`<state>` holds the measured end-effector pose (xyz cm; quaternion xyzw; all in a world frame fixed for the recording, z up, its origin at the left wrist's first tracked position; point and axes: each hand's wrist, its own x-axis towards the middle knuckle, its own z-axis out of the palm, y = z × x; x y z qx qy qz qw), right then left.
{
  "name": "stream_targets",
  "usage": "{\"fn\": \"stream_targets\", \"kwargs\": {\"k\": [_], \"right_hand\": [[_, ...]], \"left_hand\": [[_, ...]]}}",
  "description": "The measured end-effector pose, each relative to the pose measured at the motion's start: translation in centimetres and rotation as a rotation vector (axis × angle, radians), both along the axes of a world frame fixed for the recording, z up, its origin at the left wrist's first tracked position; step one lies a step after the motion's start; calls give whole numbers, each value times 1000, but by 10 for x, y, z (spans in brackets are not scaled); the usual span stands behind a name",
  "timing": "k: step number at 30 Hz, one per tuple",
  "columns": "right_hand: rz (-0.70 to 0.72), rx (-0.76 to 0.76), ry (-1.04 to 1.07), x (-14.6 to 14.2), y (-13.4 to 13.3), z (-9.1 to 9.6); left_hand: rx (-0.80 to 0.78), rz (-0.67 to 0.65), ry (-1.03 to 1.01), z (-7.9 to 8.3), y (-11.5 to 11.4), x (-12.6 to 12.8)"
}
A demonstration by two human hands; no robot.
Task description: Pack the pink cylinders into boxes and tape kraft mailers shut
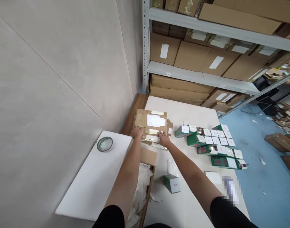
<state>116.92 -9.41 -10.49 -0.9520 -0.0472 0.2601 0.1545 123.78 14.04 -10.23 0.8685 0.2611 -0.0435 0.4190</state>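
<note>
Fingers [161, 133] of the right hand [165, 139] spread apart on the taped cardboard [151, 126] in the head view, while those of the left hand [137, 132] bend at its left side, their grip unclear, the cardboard at the far left of the tabletop [187, 110], beyond a carton [148, 156].

Pale grey seamed wall [52, 69]: left
Grey metal shelving rack [192, 74]: far middle to right
Blue floor [256, 177]: right
White-topped rectangular table [183, 110]: near middle

Head-worn camera, looking forward and down, near above the white table [190, 205], shelving [197, 75] farther ahead
</note>
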Motion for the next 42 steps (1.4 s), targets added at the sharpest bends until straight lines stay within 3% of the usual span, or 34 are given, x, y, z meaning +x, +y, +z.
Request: {"fn": "stream_targets", "kwargs": {"k": [3,8,13,16,20,25,31,37,42], "right_hand": [[-53,74,-126,-7,-5,-16],[-149,94,-214,-22,-13,-29],[-206,130,-165,-28,-34,-23],[-227,232,-200,-24,-47,-14],[-388,361,-382,-8,-64,9],[-643,526,-503,11,-93,57],[-681,923,-562,3,-118,122],[-678,931,-792,-58,-161,166],[-648,945,-809,-149,-211,175]], "left_hand": [[1,133,-53,-5,1,1],[34,139,-77,-5,-3,-3],[-215,81,-123,1,-11,-2],[-387,91,-206,16,-17,1],[-453,54,-306,51,-16,0],[-625,-18,-422,98,2,-13],[-715,-86,-534,154,3,-47],[-654,-249,-548,198,-30,-104],[-537,-241,-583,208,-78,-169]]}}
